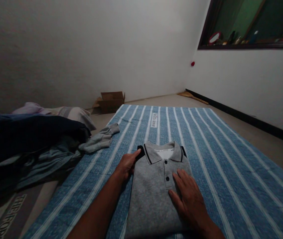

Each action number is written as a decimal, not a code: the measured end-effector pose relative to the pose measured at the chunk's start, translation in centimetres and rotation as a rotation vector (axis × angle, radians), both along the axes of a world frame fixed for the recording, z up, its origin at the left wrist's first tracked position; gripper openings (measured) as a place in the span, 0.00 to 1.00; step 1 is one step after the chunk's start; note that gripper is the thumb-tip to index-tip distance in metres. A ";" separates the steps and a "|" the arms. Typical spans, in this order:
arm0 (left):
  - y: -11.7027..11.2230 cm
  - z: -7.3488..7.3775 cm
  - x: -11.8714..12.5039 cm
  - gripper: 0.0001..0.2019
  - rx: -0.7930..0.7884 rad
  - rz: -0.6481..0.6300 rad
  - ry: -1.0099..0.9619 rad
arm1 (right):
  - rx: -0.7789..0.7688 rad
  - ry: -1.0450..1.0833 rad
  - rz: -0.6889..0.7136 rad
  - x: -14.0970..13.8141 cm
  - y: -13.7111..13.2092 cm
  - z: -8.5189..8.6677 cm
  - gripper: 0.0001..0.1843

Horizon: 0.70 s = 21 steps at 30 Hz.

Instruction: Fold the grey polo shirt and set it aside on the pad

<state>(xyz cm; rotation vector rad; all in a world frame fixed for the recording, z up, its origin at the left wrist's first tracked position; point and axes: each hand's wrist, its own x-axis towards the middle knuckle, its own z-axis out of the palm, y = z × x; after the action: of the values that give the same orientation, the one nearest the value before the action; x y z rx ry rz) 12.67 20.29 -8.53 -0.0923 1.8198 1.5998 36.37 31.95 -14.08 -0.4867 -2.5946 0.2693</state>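
Note:
A grey polo shirt (149,191) lies folded, front up, with its collar away from me. Black lines trim the collar, black patches mark the shoulders, and two dark buttons show on the placket. At the shirt's left shoulder edge is my left hand (128,165), its thumb over the black patch and its other fingers curled at the side, partly hidden; it pinches the edge. My right hand (188,194) rests flat on the right half of the chest, fingers stretched out beside the buttons. Beneath the shirt spreads a blue cloth with white stripes (214,166).
Grey garments that look like socks (100,138) lie on the cloth's left edge. Beside them rises a heap of dark clothes (34,136). An open cardboard box (111,103) stands by the back wall. A broom-like object (192,96) lies on the floor at the back right.

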 end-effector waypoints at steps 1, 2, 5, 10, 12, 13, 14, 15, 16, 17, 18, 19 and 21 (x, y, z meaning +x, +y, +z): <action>0.1 -0.1 -0.2 0.22 -0.003 -0.007 -0.006 | -0.003 0.000 0.003 0.0 0.0 0.0 0.25; 0.3 -0.2 -0.4 0.21 -0.006 -0.012 -0.012 | -0.003 -0.002 0.006 0.0 0.0 -0.1 0.25; 0.5 -0.5 -0.8 0.20 -0.015 -0.023 -0.027 | 0.016 -0.008 0.008 0.0 0.1 -0.2 0.26; 0.6 -0.7 -1.1 0.18 -0.021 -0.029 -0.040 | 0.027 -0.017 0.003 0.0 0.0 -0.3 0.25; 0.6 -0.6 -1.2 0.19 -0.020 -0.030 -0.044 | 0.023 -0.018 0.002 0.1 0.0 -0.3 0.25; 0.7 -0.6 -1.2 0.19 -0.016 -0.031 -0.045 | 0.023 -0.018 0.004 0.1 0.0 -0.3 0.25; 0.8 -0.5 -1.3 0.20 -0.012 -0.031 -0.046 | 0.026 -0.018 0.005 0.1 0.0 -0.3 0.25; 1.0 -0.5 -1.5 0.20 -0.007 -0.030 -0.046 | 0.029 -0.018 0.006 0.1 0.1 -0.3 0.25; 1.2 -0.5 -1.6 0.20 -0.002 -0.027 -0.045 | 0.034 -0.017 0.006 0.1 0.1 -0.3 0.25; 1.5 -0.5 -1.8 0.20 0.001 -0.022 -0.043 | 0.042 -0.014 0.008 0.1 0.2 -0.4 0.25; 1.7 -0.5 -2.0 0.19 -0.001 -0.016 -0.039 | 0.050 -0.010 0.010 0.1 0.2 -0.4 0.25; 1.9 -0.5 -2.2 0.18 -0.006 -0.008 -0.034 | 0.056 -0.009 0.011 0.1 0.3 -0.4 0.25; 2.2 -0.7 -2.5 0.16 -0.025 0.005 -0.018 | 0.060 -0.009 0.011 0.0 0.3 -0.4 0.25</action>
<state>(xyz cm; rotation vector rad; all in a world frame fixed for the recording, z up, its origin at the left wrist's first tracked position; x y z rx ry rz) 10.19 22.51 -9.20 -0.1230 1.8273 1.5748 36.41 32.22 -14.49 -0.4536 -2.6065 0.1927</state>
